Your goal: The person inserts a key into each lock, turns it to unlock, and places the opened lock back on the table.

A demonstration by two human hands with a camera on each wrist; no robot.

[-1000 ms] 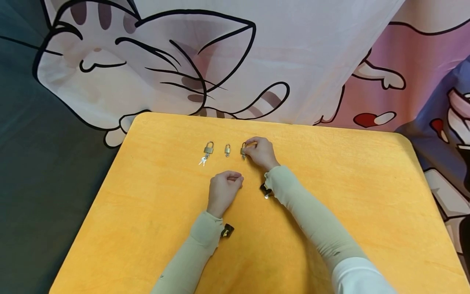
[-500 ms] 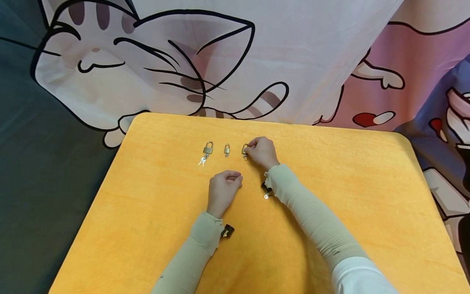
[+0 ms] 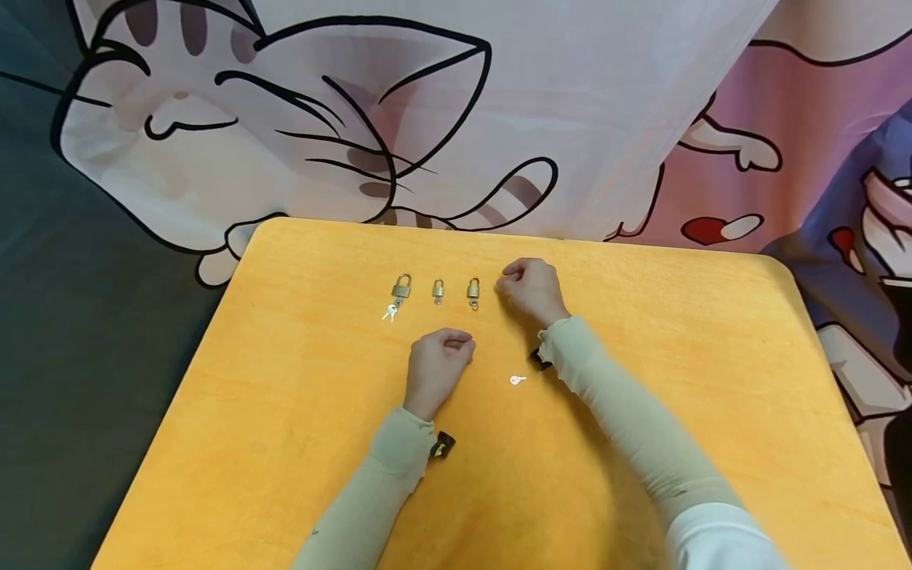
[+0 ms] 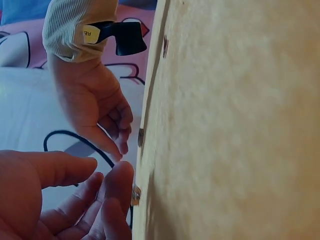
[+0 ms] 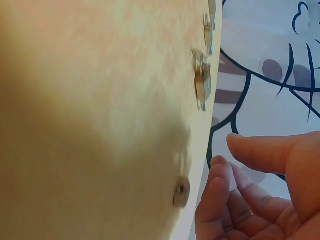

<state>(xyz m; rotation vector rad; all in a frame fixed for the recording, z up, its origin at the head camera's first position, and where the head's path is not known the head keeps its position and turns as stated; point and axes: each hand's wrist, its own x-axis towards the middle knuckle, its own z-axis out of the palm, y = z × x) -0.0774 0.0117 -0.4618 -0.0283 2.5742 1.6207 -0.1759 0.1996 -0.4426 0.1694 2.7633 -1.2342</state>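
Note:
Three brass padlocks lie in a row near the table's far side in the head view. The left padlock is largest, with silver keys at its lower end. The middle padlock is smallest. Just right of the right padlock is my right hand, apart from it and holding nothing. In the right wrist view, a gap shows between its thumb and fingers. My left hand is nearer me, below the row, loosely bent and holding nothing. A loose silver key lies between the forearms.
The yellow wooden table ends at the back against a white curtain with a cartoon cat. Black straps with small attachments sit at both wrists, among them the left wrist attachment. Pale green sleeves cover the forearms.
My right hand has let go of the right padlock and moved a little to the right, leaving it on the table. The loose key is now fully uncovered. My left hand has barely moved.

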